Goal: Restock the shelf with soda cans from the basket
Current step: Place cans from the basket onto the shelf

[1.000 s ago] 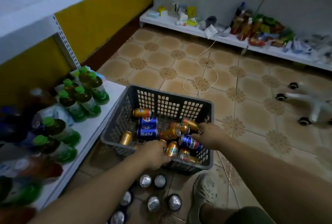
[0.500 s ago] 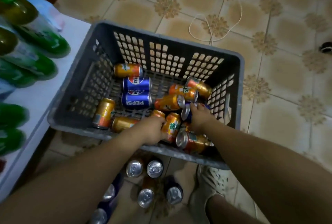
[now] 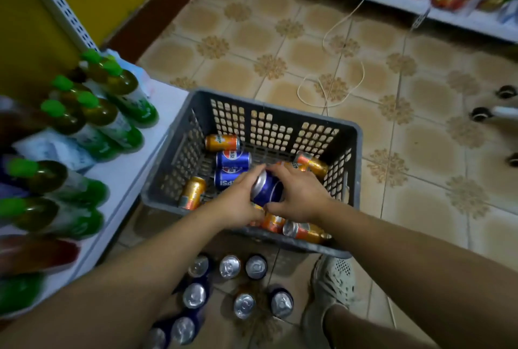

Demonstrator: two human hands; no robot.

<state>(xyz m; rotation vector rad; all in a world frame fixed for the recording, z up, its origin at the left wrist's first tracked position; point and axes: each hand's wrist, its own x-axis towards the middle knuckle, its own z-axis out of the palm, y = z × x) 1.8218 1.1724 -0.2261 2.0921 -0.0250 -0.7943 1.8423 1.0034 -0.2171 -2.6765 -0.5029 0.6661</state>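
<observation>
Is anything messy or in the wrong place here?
Yes. A loose white cord lies looped across the floor tiles behind the grey basket, easy to trip on. Several cans stand upright on the floor in front of the basket, not on a shelf. The cans inside it lie jumbled on their sides.

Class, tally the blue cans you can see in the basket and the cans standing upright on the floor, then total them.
Blue cans in the basket: 3, counting the held blue can
Upright cans on the floor: 8
Total: 11
</observation>
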